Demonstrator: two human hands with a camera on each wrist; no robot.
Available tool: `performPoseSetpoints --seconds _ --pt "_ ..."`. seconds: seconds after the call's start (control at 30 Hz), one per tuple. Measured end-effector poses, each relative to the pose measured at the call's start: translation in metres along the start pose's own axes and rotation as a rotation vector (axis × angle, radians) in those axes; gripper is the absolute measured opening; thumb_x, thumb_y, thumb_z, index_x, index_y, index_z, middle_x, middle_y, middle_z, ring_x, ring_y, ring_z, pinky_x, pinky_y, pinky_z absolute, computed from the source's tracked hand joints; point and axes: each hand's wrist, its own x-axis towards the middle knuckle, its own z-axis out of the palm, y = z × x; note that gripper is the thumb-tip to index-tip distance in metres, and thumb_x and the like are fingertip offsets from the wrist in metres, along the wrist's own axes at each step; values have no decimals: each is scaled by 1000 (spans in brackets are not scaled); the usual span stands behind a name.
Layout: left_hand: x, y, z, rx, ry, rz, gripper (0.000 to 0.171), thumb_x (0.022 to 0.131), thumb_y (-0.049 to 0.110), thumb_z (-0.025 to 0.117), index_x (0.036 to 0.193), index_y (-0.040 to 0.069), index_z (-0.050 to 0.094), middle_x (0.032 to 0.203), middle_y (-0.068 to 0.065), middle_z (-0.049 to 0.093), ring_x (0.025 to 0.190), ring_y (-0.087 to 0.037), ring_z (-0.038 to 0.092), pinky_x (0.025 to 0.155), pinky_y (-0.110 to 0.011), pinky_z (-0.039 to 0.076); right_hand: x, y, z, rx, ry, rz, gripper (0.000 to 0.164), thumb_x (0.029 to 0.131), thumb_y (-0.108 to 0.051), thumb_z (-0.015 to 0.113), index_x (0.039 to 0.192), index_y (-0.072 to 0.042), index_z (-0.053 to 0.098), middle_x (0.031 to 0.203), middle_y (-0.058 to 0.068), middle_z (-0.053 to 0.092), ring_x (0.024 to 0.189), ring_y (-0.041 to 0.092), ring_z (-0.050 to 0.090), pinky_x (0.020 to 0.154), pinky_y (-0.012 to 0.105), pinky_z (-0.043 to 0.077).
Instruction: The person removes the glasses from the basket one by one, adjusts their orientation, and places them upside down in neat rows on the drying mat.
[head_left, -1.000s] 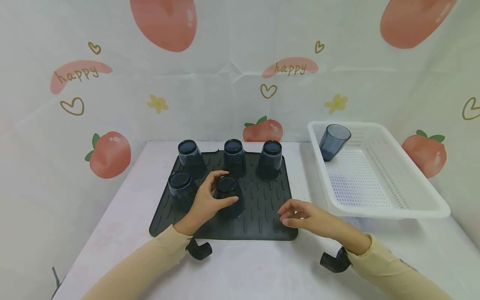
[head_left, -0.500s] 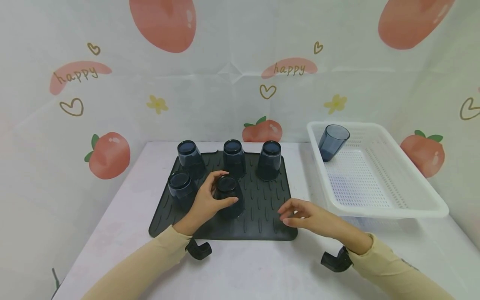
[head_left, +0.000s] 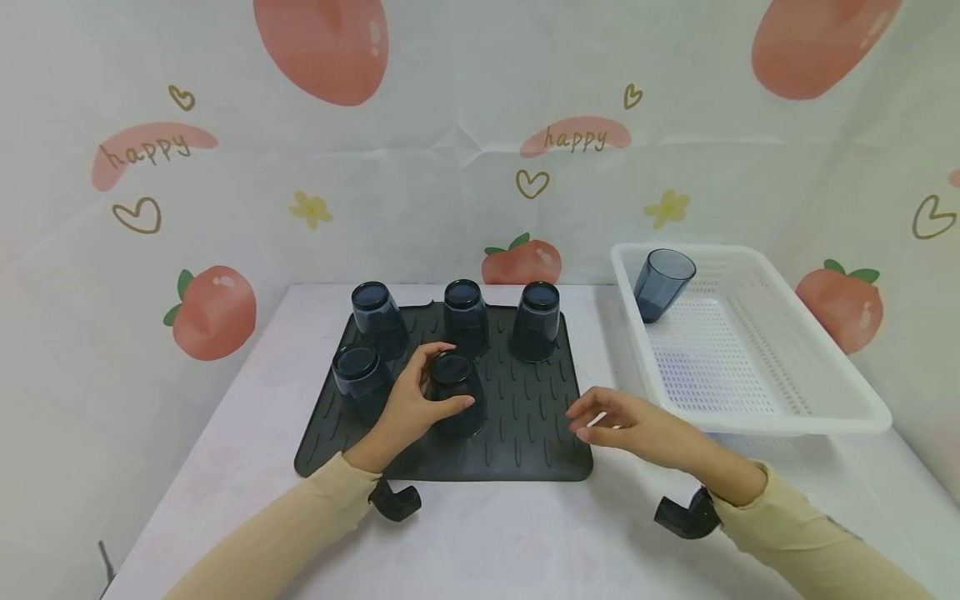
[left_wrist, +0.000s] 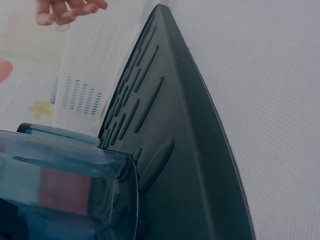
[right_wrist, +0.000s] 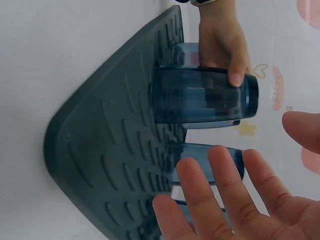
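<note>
My left hand grips an upside-down blue drinking glass, thumb at the near side and index finger behind it. That glass stands on a black ridged drying mat. In the right wrist view, the left thumb lies against the glass near its base. My right hand hovers by the mat's right edge, holding nothing, its fingers apart and loosely bent. Left of the gripped glass stands another inverted glass, partly hidden by my left hand. Three more stand along the mat's back, such as the rightmost glass.
At the back right stands a white perforated plastic basket. One blue glass leans upright inside its left wall. A patterned cloth backdrop closes off the rear of the white table.
My right hand has drawn slightly to the right, away from the mat. The left hand keeps its hold on the glass, which stays in place. The head view has shifted a little.
</note>
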Motion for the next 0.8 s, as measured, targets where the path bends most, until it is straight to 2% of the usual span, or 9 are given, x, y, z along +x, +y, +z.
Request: performPoseSetpoints --seconds 0.3,0.57,0.8 --pt "0 -3 -1 -5 -15 3 74 76 9 83 138 18 43 136 -8 47 129 -23 49 115 -34 29 -4 -20 -20 -18 44 -33 23 97 -20 59 118 -8 57 111 7 65 99 14 65 82 27 50" --pt "0 0 -2 -21 -23 1 74 76 7 82 138 17 42 136 -9 47 128 -24 49 114 -31 31 -4 -38 -47 28 150 -124 24 97 -11 58 120 -4 55 111 6 64 100 14 66 91 23 51" --pt "-1 -1 -2 -8 -19 -8 74 76 8 82 138 18 42 137 -8 46 130 -22 47 116 -33 28 9 -40 -72 41 256 -99 25 98 -10 56 122 -4 54 110 2 64 99 11 66 89 22 52"
